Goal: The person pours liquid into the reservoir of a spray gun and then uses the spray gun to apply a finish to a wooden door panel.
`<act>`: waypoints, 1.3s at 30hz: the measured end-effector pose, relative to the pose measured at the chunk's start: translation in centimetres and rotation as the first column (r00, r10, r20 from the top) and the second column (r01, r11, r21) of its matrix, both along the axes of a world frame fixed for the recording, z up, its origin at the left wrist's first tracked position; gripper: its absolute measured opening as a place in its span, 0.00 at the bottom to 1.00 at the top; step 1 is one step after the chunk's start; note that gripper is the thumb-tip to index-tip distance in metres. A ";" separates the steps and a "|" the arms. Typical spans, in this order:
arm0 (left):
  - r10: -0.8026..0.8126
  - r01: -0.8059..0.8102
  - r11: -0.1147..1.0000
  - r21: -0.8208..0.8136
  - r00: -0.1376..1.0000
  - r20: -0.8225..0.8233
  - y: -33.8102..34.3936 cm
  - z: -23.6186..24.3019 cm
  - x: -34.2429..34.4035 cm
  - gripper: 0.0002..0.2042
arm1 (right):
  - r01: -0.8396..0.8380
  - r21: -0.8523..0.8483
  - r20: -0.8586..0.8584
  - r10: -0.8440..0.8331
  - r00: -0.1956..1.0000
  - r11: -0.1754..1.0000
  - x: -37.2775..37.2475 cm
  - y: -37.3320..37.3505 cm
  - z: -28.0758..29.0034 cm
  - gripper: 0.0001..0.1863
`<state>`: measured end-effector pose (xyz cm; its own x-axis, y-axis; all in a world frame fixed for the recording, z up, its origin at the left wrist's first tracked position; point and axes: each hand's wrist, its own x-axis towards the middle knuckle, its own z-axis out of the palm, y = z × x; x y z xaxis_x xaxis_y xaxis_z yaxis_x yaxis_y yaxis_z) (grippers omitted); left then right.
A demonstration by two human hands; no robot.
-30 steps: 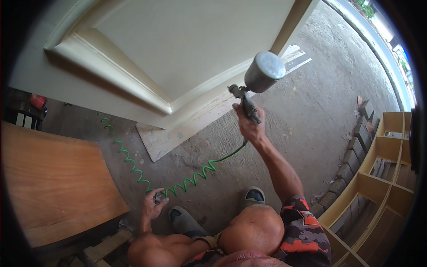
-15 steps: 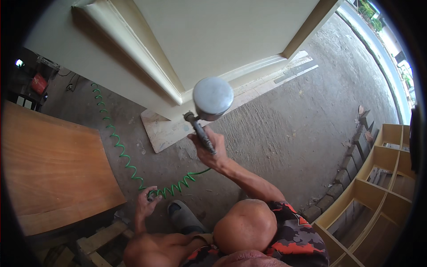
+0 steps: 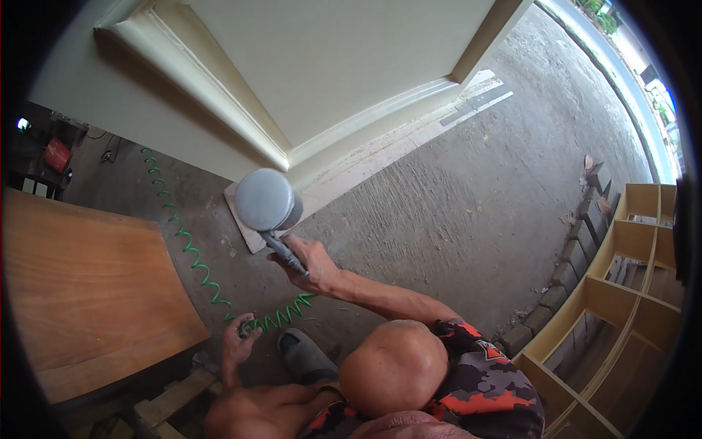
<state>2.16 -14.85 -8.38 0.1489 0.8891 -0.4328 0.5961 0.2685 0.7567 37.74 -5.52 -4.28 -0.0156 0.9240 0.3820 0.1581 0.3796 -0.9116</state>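
In my right hand [image 3: 316, 265] is a spray gun [image 3: 268, 205], a round grey cup on top and a dark body below, gripped by its handle. It hangs in front of the lower corner of a cream-painted panelled cabinet [image 3: 365, 66]. A coiled green air hose [image 3: 191, 252] loops down from the far left and back up toward the gun. My left hand [image 3: 238, 338], low at left, has its fingers closed round the hose's bend. The gun's nozzle is hidden behind the cup.
A flat board [image 3: 333, 192] lies under the cabinet on the rough concrete floor [image 3: 439, 197]. At left stands a brown wooden panel [image 3: 95, 285], with wooden slats [image 3: 175, 399] below it. An open wooden frame with compartments [image 3: 614, 296] and a row of grey blocks [image 3: 563, 274] line the right.
My right hand has carried the spray gun left and nearer to me, toward the board's left end. My left hand stays on the hose. The whole view has shifted slightly.
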 end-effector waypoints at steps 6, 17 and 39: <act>0.000 -0.001 1.000 0.006 0.999 0.037 0.0 -0.6 0.3 0.27 | 0.191 -0.133 0.028 -0.189 0.982 0.973 6.1 1.3 1.5 0.17; -0.042 0.046 0.997 -0.067 0.997 0.059 1.9 1.0 4.1 0.24 | 0.430 -0.206 0.123 -0.413 0.902 0.879 18.8 3.5 2.1 0.15; -0.194 0.200 0.977 -0.073 0.978 0.075 4.7 0.3 10.7 0.30 | 0.599 -0.234 -0.039 -0.623 0.781 0.766 42.6 5.5 4.2 0.19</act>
<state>12.84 -10.18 -8.09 0.3488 0.8024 -0.4843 0.5916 0.2123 0.7778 80.29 -0.07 -0.06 0.6086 0.7782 0.1551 0.1903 0.0466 -0.9806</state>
